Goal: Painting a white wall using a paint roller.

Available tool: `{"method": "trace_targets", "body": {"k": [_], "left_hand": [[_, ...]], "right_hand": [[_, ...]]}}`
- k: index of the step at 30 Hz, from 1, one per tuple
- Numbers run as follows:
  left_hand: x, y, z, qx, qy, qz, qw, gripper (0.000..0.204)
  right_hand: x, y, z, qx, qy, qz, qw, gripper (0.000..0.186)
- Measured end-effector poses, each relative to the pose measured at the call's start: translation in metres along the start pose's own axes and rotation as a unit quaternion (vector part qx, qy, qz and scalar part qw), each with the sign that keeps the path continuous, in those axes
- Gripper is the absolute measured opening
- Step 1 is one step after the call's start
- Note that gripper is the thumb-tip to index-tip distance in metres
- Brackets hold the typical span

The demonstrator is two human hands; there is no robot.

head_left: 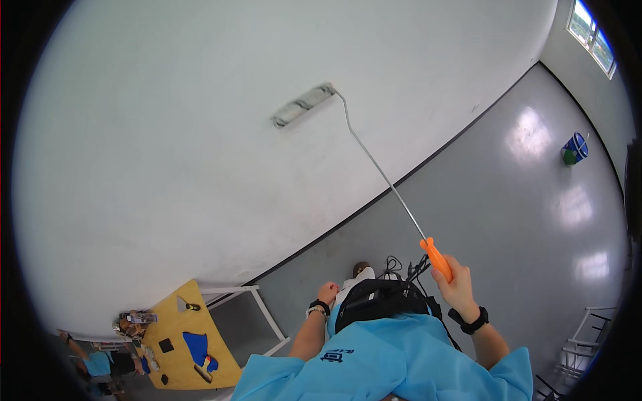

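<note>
My right hand point(456, 286) is wrapped around the orange handle of a paint roller point(439, 261), and a black band circles that wrist. A long, bent metal rod runs from the handle up to the left. At its end, the white roller sleeve point(304, 105) with dark streaks lies against the white wall point(200, 154), slightly blurred. Low by my waist, beside a black waist bag point(374, 302), my left hand point(328, 292) has its fingers curled in, and nothing shows in it.
A yellow-topped table point(177, 327) at lower left bears a scraper point(192, 307), a blue cloth point(195, 347) and a brush-like tool point(202, 373). Another person point(100, 364) stands beyond it. A blue-and-green bucket point(574, 149) stands far right on the grey floor point(495, 187). Metal racks point(582, 351) are at lower right.
</note>
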State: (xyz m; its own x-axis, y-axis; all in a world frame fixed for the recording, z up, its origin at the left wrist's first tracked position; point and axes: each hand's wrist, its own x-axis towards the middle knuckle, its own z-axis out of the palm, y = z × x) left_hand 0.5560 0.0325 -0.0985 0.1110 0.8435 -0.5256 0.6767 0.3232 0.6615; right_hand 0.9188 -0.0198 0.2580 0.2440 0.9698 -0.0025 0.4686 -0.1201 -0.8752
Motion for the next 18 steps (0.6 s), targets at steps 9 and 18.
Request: {"method": "trace_targets", "body": {"k": [9,18], "left_hand": [[0.01,-0.015,0.015,0.021,-0.02,0.01,1.0,0.028],[-0.001,-0.019,0.016,-0.002,-0.005,-0.024,1.0,0.029]], "right_hand": [[0.017,-0.02,-0.001,-0.011,0.009,-0.069,0.997,0.029],[0.01,-0.001,-0.006,-0.059,-0.011,-0.026,0.998,0.027]]}}
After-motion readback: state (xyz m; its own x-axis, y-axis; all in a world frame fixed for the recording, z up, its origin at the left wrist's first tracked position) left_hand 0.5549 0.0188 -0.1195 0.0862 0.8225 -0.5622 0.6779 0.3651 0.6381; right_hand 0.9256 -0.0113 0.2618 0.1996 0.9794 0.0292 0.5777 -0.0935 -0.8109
